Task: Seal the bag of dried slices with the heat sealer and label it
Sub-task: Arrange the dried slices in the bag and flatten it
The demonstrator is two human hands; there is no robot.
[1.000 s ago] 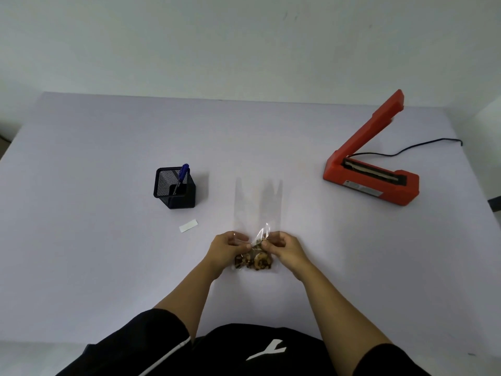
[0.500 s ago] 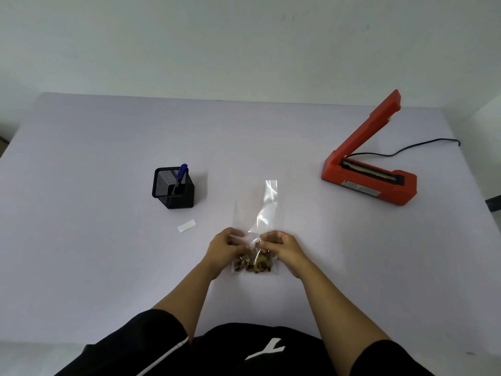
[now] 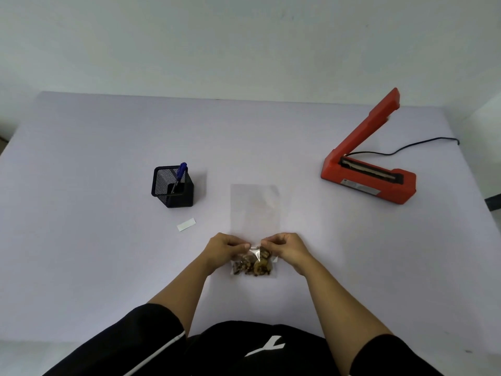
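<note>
A clear plastic bag (image 3: 254,210) lies flat on the table, its long empty top stretching away from me. Brown dried slices (image 3: 253,265) sit bunched in its near end. My left hand (image 3: 226,249) and my right hand (image 3: 287,248) pinch the bag just above the slices, fingertips nearly touching. An orange heat sealer (image 3: 368,175) stands at the right with its arm raised. A small white label (image 3: 186,224) lies left of the bag.
A black mesh pen holder (image 3: 172,189) with a blue pen (image 3: 181,170) stands left of the bag. The sealer's black cord (image 3: 417,145) runs off to the right. The table (image 3: 95,267) is pale lilac; a wall is behind it.
The bag's empty top, raised and folded a moment ago, now lies flat and spread on the table. Both hands stay pinched at the same spot above the slices.
</note>
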